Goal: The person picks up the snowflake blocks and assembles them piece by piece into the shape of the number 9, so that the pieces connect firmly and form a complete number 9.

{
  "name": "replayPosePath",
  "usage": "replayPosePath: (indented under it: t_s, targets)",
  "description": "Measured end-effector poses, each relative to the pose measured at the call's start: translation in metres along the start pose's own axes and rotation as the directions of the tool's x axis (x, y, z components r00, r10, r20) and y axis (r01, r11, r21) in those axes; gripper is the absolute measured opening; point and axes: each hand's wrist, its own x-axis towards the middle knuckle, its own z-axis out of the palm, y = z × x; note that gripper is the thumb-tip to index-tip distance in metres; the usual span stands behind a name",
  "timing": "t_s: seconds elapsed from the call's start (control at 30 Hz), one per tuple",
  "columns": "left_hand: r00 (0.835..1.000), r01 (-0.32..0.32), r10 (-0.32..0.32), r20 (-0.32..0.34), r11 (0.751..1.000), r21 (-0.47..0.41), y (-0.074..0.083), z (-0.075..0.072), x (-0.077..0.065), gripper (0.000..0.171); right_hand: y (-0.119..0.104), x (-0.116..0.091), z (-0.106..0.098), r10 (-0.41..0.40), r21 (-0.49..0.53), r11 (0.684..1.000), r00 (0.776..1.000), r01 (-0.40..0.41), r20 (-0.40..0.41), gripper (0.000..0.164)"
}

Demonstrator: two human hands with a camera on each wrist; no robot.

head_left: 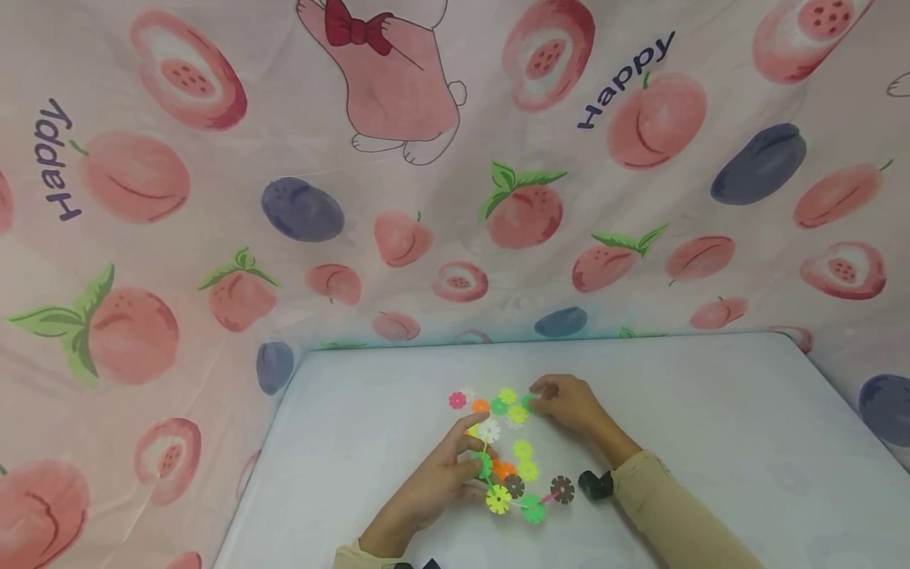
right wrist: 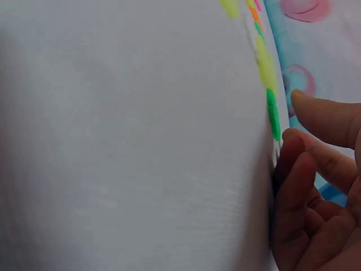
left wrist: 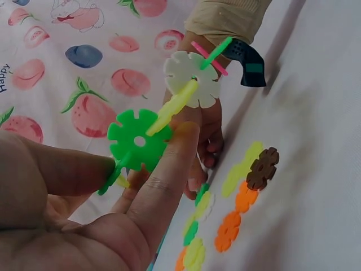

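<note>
My left hand (head_left: 444,474) holds up a chain of interlocked, notched plastic flower discs. Thumb and fingers pinch it by a green disc (left wrist: 135,149) in the left wrist view. Further along that chain come a yellow disc seen edge-on (left wrist: 172,107) and a white disc (left wrist: 183,70). A brown disc (head_left: 562,489) shows at the chain's right end in the head view. Over the far side of the table, my right hand (head_left: 569,403) has its fingertips beside a loose green disc (right wrist: 273,116). A gap shows between its thumb and bent forefinger.
Loose discs lie flat on the white tabletop (head_left: 711,442), among them a pink one (head_left: 457,400), orange ones (left wrist: 227,231) and several yellow ones (head_left: 522,449). A fruit-printed cloth (head_left: 426,197) hangs behind the table and at its sides. A black wrist device (head_left: 596,484) sits at the right cuff.
</note>
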Motion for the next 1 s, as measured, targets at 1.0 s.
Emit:
replayPosePath:
  t_s: [1.0]
  targets:
    - [0.999, -0.032, 0.032, -0.010, 0.999, -0.012, -0.001, -0.001, 0.003, 0.056, -0.001, -0.010, -0.001, 0.007, 0.013, 1.000, 0.998, -0.007, 0.056, 0.011]
